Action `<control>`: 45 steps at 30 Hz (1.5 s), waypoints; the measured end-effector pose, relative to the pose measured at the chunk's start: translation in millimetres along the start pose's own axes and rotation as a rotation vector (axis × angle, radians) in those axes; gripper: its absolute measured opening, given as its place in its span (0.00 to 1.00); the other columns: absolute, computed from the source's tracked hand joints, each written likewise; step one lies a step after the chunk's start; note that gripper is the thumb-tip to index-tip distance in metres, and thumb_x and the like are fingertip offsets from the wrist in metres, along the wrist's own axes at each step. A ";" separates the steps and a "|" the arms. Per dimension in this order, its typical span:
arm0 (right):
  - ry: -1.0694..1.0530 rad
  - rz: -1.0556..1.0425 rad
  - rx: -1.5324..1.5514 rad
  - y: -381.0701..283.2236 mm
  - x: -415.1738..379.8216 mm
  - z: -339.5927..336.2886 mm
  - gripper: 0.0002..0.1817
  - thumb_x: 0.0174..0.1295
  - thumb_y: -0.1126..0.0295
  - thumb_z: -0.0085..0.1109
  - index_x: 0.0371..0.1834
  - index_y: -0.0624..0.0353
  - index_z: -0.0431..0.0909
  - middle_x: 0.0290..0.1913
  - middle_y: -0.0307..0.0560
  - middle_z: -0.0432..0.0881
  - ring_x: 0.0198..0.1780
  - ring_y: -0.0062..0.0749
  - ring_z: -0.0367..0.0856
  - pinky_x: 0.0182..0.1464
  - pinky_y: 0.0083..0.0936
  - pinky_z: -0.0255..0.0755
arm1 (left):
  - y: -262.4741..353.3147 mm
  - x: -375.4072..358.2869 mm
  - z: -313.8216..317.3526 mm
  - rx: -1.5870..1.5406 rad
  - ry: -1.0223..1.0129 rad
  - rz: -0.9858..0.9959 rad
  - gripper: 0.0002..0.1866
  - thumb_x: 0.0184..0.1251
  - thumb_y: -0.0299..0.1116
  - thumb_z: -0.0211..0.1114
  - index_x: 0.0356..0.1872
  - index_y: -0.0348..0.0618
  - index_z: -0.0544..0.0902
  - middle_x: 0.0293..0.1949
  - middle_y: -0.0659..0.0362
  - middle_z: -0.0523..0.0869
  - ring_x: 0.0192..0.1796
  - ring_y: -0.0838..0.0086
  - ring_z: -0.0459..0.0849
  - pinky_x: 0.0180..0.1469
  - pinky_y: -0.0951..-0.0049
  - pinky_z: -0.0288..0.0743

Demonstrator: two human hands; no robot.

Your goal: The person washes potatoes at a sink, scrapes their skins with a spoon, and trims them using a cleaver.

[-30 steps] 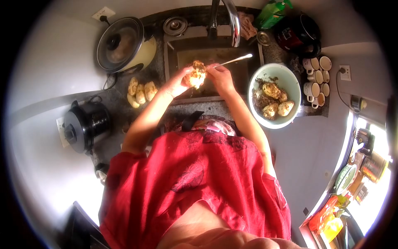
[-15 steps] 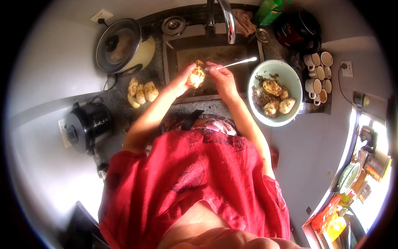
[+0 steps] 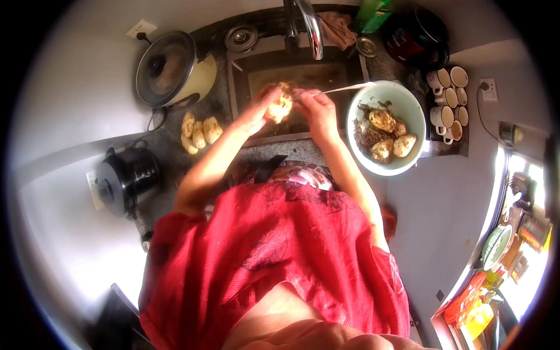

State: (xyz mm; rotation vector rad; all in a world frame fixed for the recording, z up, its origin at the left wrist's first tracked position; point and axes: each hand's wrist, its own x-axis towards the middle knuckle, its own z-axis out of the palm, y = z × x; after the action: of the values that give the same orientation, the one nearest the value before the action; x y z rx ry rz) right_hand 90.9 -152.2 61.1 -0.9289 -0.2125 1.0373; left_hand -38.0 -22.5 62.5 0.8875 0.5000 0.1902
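Note:
Over the sink [image 3: 269, 139], my left hand [image 3: 255, 112] is closed around a knobbly root vegetable [image 3: 281, 108], pale yellow with brown patches of skin. My right hand [image 3: 318, 111] grips a thin metal utensil, apparently a spoon [image 3: 350, 87], close to its working end. That end is hidden between the fingers and the root; its handle points up and right. Right of the hands, a pale green bowl [image 3: 402, 93] holds several patchy brown roots [image 3: 382, 121] and dark scrapings [image 3: 365, 135]. Several paler roots [image 3: 199, 135] lie on the counter to the left.
A chrome faucet [image 3: 312, 35] arches over the sink. At the left stand a cream electric pan with a glass lid [image 3: 166, 61] and a black cooker [image 3: 128, 179]. Several white mugs [image 3: 446, 105], a dark pot [image 3: 417, 35] and a green bottle [image 3: 373, 16] are at the right.
Both hands remain at the root over the sink, with the root slightly turned. The utensil's handle has swung a little and its tip now reaches farther right, by the bowl's rim.

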 end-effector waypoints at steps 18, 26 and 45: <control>0.081 0.271 0.149 -10.7 10.6 -13.6 0.03 0.66 0.72 0.57 0.36 0.59 0.77 0.42 0.44 0.84 0.42 0.27 0.82 0.46 0.23 0.79 | 9.2 4.4 12.8 0.140 -0.050 0.042 0.18 0.71 0.45 0.59 0.53 0.44 0.72 0.45 0.62 0.80 0.46 0.79 0.81 0.44 0.76 0.79; -0.067 0.248 0.229 -19.5 -6.9 -7.9 0.04 0.65 0.69 0.60 0.36 0.58 0.79 0.43 0.41 0.83 0.45 0.26 0.80 0.54 0.28 0.74 | 12.1 -5.7 21.2 0.100 -0.038 0.054 0.20 0.72 0.45 0.58 0.54 0.42 0.73 0.53 0.59 0.80 0.47 0.79 0.80 0.45 0.76 0.78; -0.137 0.393 0.091 -44.7 -29.6 -5.9 0.06 0.63 0.65 0.62 0.36 0.54 0.80 0.37 0.37 0.82 0.44 0.27 0.78 0.53 0.31 0.72 | -13.5 -41.5 43.1 -0.034 0.032 0.055 0.22 0.71 0.52 0.54 0.55 0.47 0.73 0.44 0.57 0.84 0.38 0.72 0.85 0.32 0.68 0.82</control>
State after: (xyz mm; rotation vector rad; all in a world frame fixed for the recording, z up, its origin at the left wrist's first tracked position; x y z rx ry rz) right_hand 107.4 -187.5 98.4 -0.8347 -0.0960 1.4638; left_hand -53.5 -75.8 88.7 0.8664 0.5008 0.2632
